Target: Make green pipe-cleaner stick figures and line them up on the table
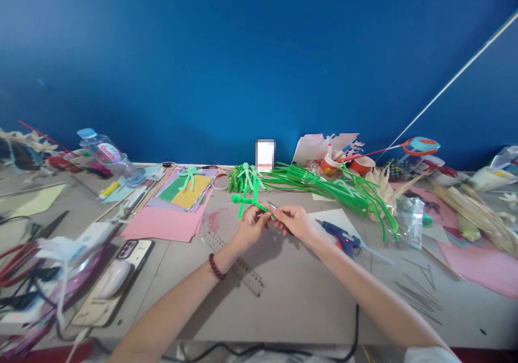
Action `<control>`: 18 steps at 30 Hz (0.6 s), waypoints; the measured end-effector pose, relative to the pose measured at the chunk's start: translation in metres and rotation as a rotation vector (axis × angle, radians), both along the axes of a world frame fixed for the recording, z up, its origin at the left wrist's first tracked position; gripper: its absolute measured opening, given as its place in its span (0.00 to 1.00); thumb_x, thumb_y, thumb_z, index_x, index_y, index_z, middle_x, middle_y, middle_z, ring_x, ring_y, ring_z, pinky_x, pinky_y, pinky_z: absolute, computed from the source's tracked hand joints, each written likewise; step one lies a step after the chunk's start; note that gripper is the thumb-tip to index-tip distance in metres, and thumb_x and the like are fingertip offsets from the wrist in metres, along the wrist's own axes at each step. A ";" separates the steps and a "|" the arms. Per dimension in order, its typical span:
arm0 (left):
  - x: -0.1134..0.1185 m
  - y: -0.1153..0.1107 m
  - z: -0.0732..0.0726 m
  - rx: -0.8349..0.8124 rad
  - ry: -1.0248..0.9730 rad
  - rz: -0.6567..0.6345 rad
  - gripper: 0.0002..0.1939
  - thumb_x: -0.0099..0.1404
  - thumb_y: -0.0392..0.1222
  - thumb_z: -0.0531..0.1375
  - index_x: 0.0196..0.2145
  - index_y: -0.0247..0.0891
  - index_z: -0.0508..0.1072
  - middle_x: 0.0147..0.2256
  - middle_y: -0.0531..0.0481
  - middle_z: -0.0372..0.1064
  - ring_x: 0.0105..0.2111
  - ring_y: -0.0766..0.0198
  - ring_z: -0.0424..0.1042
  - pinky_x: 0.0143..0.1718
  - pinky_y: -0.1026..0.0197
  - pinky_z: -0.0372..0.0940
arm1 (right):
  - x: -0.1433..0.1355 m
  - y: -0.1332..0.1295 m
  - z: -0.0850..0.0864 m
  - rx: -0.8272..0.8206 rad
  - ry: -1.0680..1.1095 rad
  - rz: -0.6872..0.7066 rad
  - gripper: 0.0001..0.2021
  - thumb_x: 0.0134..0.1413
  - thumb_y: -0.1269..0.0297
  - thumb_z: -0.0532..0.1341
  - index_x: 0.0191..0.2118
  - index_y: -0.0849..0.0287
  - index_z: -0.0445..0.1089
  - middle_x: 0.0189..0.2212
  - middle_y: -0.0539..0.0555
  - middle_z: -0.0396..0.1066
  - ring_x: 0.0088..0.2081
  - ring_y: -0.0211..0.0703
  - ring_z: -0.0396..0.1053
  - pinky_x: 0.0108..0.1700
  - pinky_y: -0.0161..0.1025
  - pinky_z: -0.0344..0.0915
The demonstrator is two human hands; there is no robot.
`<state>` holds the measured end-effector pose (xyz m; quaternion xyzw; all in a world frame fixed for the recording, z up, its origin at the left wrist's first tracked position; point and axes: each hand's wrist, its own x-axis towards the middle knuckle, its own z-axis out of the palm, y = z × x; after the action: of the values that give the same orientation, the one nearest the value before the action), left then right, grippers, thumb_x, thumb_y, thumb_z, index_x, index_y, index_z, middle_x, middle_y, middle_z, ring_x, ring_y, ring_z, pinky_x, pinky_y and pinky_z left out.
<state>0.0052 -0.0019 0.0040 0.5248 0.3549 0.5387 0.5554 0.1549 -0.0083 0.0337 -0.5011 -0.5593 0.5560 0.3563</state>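
Observation:
A bright green pipe-cleaner figure (243,200) with a rounded head and thin limbs is held above the middle of the table. My left hand (253,225) has its fingers closed round the lower part of this figure. Close against it on the right, my right hand (292,220) is pinched at the figure's end, with a small silvery pointed piece showing at its fingertips; what that piece is cannot be made out. Behind the hands stand pale green pipe-cleaner figures (246,175), beside a long bundle of green stems (332,187).
A clear ruler (249,278) lies below my left hand. Coloured paper (164,223), a phone (93,303) and a bottle (107,152) are at the left. At the right are a blue glue gun (342,234), red paper cups (362,165) and loose thin wires (418,295).

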 end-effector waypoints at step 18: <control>0.005 -0.006 0.008 -0.248 -0.150 0.047 0.15 0.49 0.49 0.67 0.22 0.35 0.71 0.20 0.54 0.64 0.20 0.71 0.62 0.24 0.65 0.59 | 0.004 -0.004 -0.011 0.976 -0.659 -0.058 0.18 0.63 0.60 0.49 0.27 0.58 0.70 0.24 0.54 0.68 0.30 0.42 0.64 0.33 0.37 0.59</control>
<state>0.0100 -0.0077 0.0120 0.4019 0.3884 0.5413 0.6281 0.1589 -0.0127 0.0226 -0.4404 -0.8178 0.0393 0.3684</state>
